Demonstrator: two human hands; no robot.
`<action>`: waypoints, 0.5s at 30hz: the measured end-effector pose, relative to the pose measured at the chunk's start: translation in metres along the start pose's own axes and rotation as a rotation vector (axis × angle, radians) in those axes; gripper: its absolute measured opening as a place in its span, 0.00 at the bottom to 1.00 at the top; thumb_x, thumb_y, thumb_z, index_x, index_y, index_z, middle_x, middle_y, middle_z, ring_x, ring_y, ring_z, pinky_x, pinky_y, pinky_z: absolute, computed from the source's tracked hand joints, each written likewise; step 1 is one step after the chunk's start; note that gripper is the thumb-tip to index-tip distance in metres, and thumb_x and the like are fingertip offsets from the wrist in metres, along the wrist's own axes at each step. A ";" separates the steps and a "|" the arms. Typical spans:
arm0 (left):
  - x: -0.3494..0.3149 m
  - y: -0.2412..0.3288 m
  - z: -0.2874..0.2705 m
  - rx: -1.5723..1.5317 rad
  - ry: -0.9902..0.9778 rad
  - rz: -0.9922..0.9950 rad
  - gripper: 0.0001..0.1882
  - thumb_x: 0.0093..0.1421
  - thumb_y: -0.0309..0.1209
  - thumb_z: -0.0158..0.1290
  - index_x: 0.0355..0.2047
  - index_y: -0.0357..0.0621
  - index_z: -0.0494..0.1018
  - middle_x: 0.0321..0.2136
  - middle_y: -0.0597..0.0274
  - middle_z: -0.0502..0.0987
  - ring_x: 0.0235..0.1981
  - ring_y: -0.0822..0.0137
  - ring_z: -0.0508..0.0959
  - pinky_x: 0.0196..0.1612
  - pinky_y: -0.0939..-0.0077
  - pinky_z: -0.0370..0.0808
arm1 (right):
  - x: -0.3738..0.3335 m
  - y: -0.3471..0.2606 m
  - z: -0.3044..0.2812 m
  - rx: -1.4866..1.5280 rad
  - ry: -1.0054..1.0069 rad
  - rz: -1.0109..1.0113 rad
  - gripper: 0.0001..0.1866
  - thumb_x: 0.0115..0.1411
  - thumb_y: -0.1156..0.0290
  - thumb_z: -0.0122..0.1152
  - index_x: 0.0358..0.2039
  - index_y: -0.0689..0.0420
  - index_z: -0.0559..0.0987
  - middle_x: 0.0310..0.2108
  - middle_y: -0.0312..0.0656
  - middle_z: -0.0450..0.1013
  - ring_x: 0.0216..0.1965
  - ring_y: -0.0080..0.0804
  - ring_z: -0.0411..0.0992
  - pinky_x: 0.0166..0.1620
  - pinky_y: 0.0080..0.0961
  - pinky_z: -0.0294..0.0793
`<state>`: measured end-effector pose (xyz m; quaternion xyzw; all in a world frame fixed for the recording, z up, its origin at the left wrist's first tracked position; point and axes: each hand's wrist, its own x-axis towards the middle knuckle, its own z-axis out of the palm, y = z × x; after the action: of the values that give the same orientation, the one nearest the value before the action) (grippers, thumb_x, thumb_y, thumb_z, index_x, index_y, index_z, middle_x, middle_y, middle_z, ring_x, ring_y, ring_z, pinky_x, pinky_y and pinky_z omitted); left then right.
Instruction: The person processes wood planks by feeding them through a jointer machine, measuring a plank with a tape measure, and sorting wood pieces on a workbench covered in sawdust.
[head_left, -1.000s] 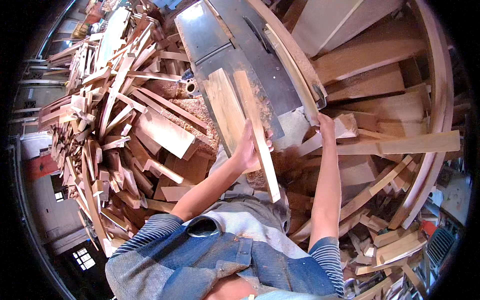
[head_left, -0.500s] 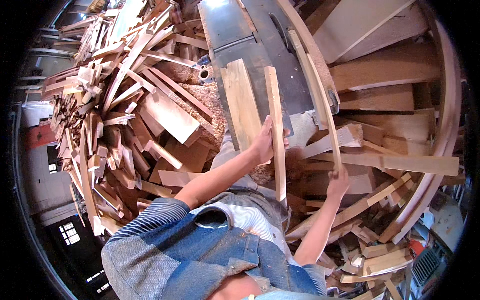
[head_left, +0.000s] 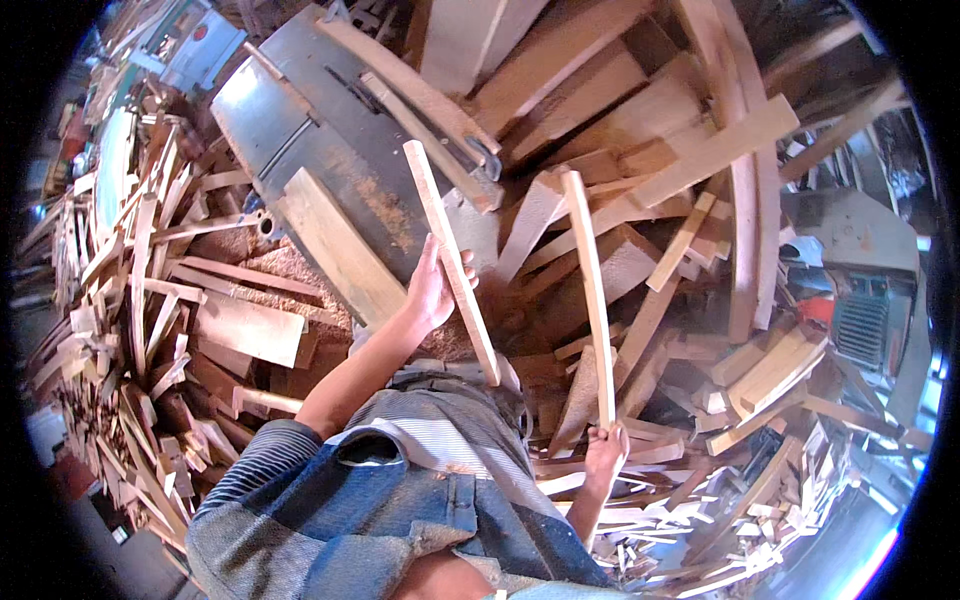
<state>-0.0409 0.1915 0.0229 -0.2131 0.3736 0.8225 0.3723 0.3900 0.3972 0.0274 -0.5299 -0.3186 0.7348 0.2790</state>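
My left hand point(head_left: 432, 290) is closed around the middle of a pale squared wooden strip point(head_left: 448, 250), which slants above the near end of a grey metal machine table point(head_left: 335, 150). Lower and to the right, my right hand point(head_left: 606, 450) grips the near end of a long, thin wooden strip point(head_left: 590, 280). That strip points away from me over the stacked timber, apart from the table. Beside my left hand a wider flat board point(head_left: 342, 248) lies on the table's left side. Sawdust point(head_left: 385, 212) is scattered over the metal.
Along the table's right side runs a wooden rail point(head_left: 410, 80). Heaps of offcuts point(head_left: 150, 290) fill the left. Thick timbers point(head_left: 590, 100) are stacked at the right, near a curved board point(head_left: 745, 200). A ribbed motor housing point(head_left: 865, 325) stands at the far right.
My view has turned to the right. My right hand has drawn its strip away from the table's right edge. My left hand still holds its strip, now tilted more.
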 end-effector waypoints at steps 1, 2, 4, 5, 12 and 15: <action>-0.001 -0.001 0.007 0.014 -0.004 -0.009 0.30 0.71 0.64 0.40 0.48 0.49 0.65 0.40 0.58 0.75 0.36 0.61 0.76 0.47 0.57 0.77 | -0.010 0.009 -0.015 0.044 0.005 -0.028 0.10 0.72 0.65 0.57 0.44 0.60 0.75 0.33 0.38 0.72 0.30 0.25 0.68 0.41 0.35 0.77; -0.001 -0.003 0.014 0.032 -0.021 -0.014 0.30 0.71 0.64 0.40 0.49 0.49 0.64 0.39 0.58 0.75 0.36 0.61 0.75 0.48 0.57 0.77 | -0.022 0.015 -0.022 0.139 0.014 -0.015 0.10 0.73 0.65 0.57 0.44 0.60 0.75 0.35 0.40 0.74 0.29 0.26 0.68 0.42 0.35 0.77; 0.003 -0.009 0.023 0.047 -0.015 -0.040 0.30 0.71 0.64 0.41 0.49 0.49 0.64 0.40 0.58 0.75 0.36 0.60 0.75 0.47 0.57 0.77 | -0.035 0.033 -0.035 0.150 0.043 -0.047 0.10 0.73 0.66 0.56 0.46 0.60 0.75 0.36 0.40 0.75 0.30 0.27 0.69 0.42 0.32 0.76; 0.003 -0.010 0.027 0.055 -0.009 -0.050 0.30 0.71 0.64 0.41 0.49 0.49 0.64 0.40 0.58 0.75 0.36 0.60 0.75 0.47 0.57 0.77 | -0.041 0.035 -0.028 0.183 0.083 -0.035 0.10 0.73 0.66 0.56 0.47 0.60 0.75 0.36 0.40 0.75 0.31 0.27 0.69 0.42 0.31 0.76; 0.004 -0.019 0.044 0.071 -0.036 -0.062 0.30 0.70 0.64 0.43 0.54 0.52 0.63 0.39 0.59 0.75 0.33 0.62 0.75 0.43 0.60 0.78 | 0.021 0.033 0.005 0.302 -0.009 -0.126 0.13 0.72 0.65 0.58 0.51 0.60 0.75 0.39 0.38 0.71 0.37 0.26 0.66 0.43 0.29 0.69; 0.002 -0.017 0.044 0.084 -0.015 -0.051 0.30 0.71 0.63 0.42 0.53 0.51 0.64 0.39 0.59 0.74 0.33 0.62 0.75 0.43 0.60 0.78 | 0.073 0.010 0.044 0.331 -0.097 -0.117 0.13 0.71 0.64 0.61 0.48 0.58 0.77 0.38 0.38 0.74 0.36 0.25 0.69 0.43 0.23 0.73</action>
<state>-0.0320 0.2342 0.0413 -0.2007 0.3995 0.7979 0.4044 0.3267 0.4381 -0.0137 -0.4214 -0.2368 0.7842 0.3891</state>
